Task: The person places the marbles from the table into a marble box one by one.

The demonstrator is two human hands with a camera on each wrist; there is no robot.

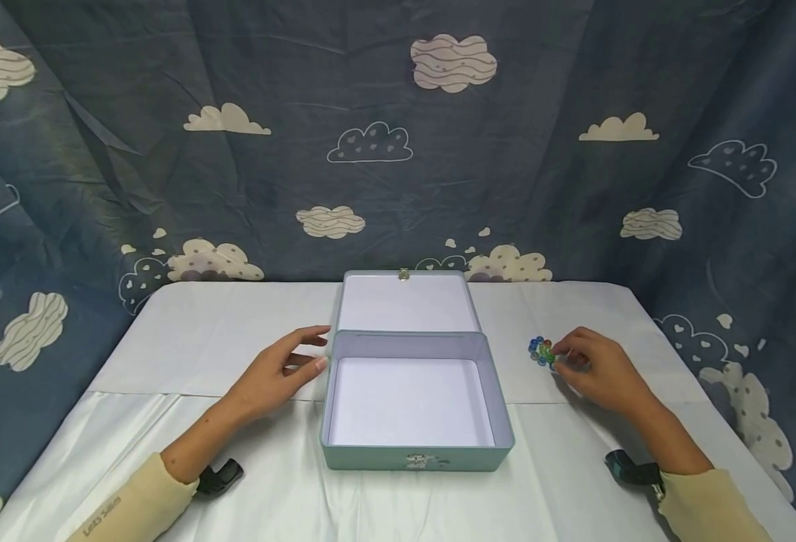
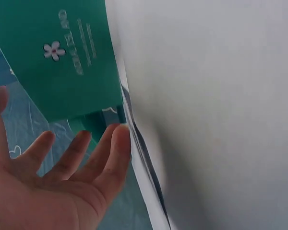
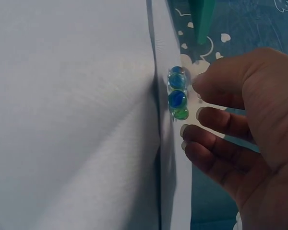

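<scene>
A green hinged box (image 1: 411, 458) stands mid-table with its lid (image 1: 408, 301) raised at the back; its pale inside holds nothing. My left hand (image 1: 279, 376) is at the box's left side, fingers spread and loosely bent, fingertips close to the wall. In the left wrist view, this green box side (image 2: 81, 57) bears a flower and white lettering. To the right of the box lies a tight cluster of glass marbles (image 1: 540, 350) in blue, green and orange. My right hand (image 1: 597, 369) reaches over them from the right, thumb and fingers apart, fingertips right at the marbles (image 3: 177, 99).
A white cloth (image 1: 249, 489) with creases covers the table. Behind and around it hangs a dark blue curtain (image 1: 371, 75) with a cloud print. Black wrist devices (image 1: 220, 478) sit at both sleeve cuffs (image 1: 709, 504).
</scene>
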